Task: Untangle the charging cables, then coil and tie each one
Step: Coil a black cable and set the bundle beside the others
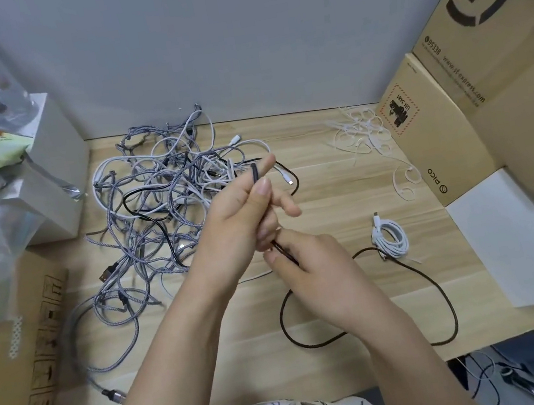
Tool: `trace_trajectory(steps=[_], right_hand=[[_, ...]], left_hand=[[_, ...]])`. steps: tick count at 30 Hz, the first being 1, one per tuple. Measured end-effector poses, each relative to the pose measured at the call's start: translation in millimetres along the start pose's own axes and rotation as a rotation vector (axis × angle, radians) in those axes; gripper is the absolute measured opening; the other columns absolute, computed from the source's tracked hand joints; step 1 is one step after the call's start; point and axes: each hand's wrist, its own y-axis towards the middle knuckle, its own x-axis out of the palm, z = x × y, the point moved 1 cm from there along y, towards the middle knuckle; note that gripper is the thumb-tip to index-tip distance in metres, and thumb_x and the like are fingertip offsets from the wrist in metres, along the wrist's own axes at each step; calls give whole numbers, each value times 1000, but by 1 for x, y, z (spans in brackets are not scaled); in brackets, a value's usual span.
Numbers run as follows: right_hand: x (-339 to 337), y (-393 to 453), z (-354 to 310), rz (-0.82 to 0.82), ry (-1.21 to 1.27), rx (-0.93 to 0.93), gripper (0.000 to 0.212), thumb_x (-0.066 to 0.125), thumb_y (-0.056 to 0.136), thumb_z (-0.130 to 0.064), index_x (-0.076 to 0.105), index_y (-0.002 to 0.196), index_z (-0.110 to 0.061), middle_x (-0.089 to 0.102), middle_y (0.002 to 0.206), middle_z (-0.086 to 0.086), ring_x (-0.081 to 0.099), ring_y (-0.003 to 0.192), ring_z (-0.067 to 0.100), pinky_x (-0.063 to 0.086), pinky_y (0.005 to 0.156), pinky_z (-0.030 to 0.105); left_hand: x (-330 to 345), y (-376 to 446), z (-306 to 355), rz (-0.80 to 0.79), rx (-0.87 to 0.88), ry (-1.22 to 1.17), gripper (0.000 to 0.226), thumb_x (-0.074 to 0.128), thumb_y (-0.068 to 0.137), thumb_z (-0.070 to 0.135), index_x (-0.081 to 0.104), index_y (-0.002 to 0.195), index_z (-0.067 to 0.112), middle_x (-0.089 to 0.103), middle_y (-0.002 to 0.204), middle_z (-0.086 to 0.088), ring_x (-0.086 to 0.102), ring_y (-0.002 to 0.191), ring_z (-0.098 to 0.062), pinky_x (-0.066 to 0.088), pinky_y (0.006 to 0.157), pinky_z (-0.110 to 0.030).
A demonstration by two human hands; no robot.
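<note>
Person at wooden desk [343,191]. Left hand [237,220], centre of frame, is raised above the desk with thumb and curled fingers clamped on a folded end of the dark cable [442,294]; the index finger points up behind the fold. Judged purpose: the fold is kept upright and clear of the desk as the start of a coil.

Right hand [309,265], just below and touching the left, pinches the same cable between thumb and fingertips; fingers curled, together. It appears to feed or steady the strand.

The rest of the dark cable trails from the hands in a wide loose loop across the lower right of the desk. It seems free of the pile, so coiling looks possible without snagging.

Tangled pile [167,196] of grey braided, white and black cables lies at centre left, unsorted.

One coiled white cable [390,236] sits right of centre, apart from the pile; judged finished and set aside.

White ties [363,136] scattered at upper right, beside the cardboard boxes [468,75], within reach for binding.

Stage judged early: most cables remain tangled
</note>
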Motion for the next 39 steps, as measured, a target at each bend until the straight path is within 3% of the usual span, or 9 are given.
trace_trajectory(steps=[4, 8, 13, 17, 21, 25, 29, 33, 39], right_hand=[[-9, -8, -3, 34, -96, -50, 22, 48, 95, -32, 61, 88, -16, 42, 59, -4, 44, 63, 23, 39, 62, 38], [-16, -12, -6, 156, -31, -145, 24, 50, 85, -37, 62, 77, -18, 45, 52, -16, 32, 51, 11, 34, 55, 35], [-18, -14, -11, 349, 47, -249, 18, 52, 85, -33, 65, 77, -24, 64, 69, -9, 59, 65, 14, 48, 59, 39], [-19, -14, -14, 549, 124, -311, 4, 71, 76, -20, 70, 73, -23, 63, 64, -11, 56, 63, 0, 47, 61, 24], [-27, -14, -15, 691, 256, -342, 28, 83, 64, -14, 64, 79, -28, 66, 76, -6, 61, 67, 2, 46, 59, 19], [-39, -10, -9, 764, 267, -402, 18, 80, 68, -16, 68, 72, -29, 62, 68, -9, 56, 64, 7, 38, 55, 20], [-36, -3, 0, 651, 593, -214, 12, 70, 79, -25, 73, 79, -37, 61, 65, -14, 52, 59, 2, 37, 54, 14], [-23, 2, -3, 336, 947, 27, 18, 51, 93, -28, 65, 83, -24, 30, 48, -10, 24, 40, 1, 16, 38, 14], [-19, 2, -7, 113, 762, 229, 52, 33, 97, -3, 59, 63, -32, 41, 43, -10, 22, 39, 2, 11, 43, 19]], left_hand=[[0, -2, -5, 26, 14, 129, 38, 34, 102, 8, 33, 139, 13, 73, 89, -1, 64, 63, -9, 48, 57, -18], [-2, -3, -8, -8, 44, 497, 40, 42, 92, 26, 44, 131, 23, 70, 84, 7, 66, 77, -4, 50, 75, -17], [-1, -8, -2, -19, -4, 504, 24, 45, 86, 33, 64, 101, 31, 65, 64, 1, 57, 57, -13, 46, 54, -18], [3, -7, 8, -70, -19, 435, 27, 43, 88, 33, 69, 90, 27, 54, 52, 1, 45, 41, -8, 34, 41, -14], [8, -9, 16, -149, 30, 403, 43, 38, 91, 30, 60, 55, 36, 37, 40, 8, 31, 37, -5, 24, 40, -15], [6, -10, 19, -272, -48, 271, 43, 33, 94, 32, 59, 60, 25, 26, 44, 10, 19, 41, -5, 18, 41, -15], [11, -10, 19, -359, -154, -5, 35, 36, 91, 32, 52, 60, 26, 23, 47, 11, 14, 44, -6, 17, 40, -13], [20, -5, 18, -376, -153, -274, 31, 34, 92, 28, 55, 71, 21, 17, 50, 8, 10, 43, -5, 19, 39, -13], [27, 0, 14, -314, -75, -175, 25, 36, 93, 20, 60, 91, 15, 34, 46, 13, 24, 40, -3, 19, 51, -24]])
